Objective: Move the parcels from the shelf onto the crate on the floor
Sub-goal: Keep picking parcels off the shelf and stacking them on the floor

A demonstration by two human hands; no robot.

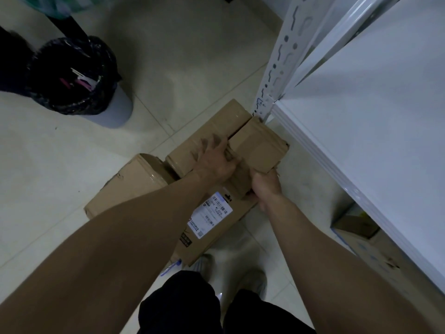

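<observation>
Several brown cardboard parcels lie stacked on the floor beside the white shelf point(375, 121). A small parcel point(258, 145) sits on top at the right, and my right hand point(266, 185) grips its near edge from below. My left hand point(214, 160) rests on the left side of that parcel and on the box point(216, 127) next to it; its fingers are bent over the seam between them. Under them lies a larger parcel with a white shipping label point(212, 214). Another box point(130, 182) lies to the left. No crate is visible beneath the pile.
A grey bin with a black liner point(79, 75) stands on the tiled floor at the left. The shelf's perforated white post point(277, 63) rises right behind the pile. More boxes point(361, 227) sit under the shelf board. My feet point(231, 273) are close to the pile.
</observation>
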